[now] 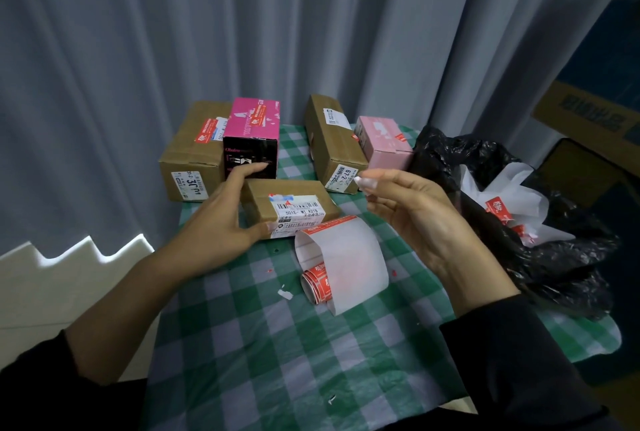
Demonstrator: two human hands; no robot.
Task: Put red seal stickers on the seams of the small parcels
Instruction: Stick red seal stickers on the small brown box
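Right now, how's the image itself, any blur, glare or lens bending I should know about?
Head view: dim and bluish overall, with one bright patch of light on the white surface at left; the curtain folds lean and bow from the wide lens; the right hand is smeared at its fingertips; the label on the small brown parcel is mostly readable.

Single head-worn view — looking forward and down, close over the checked table (pixel 263 354).
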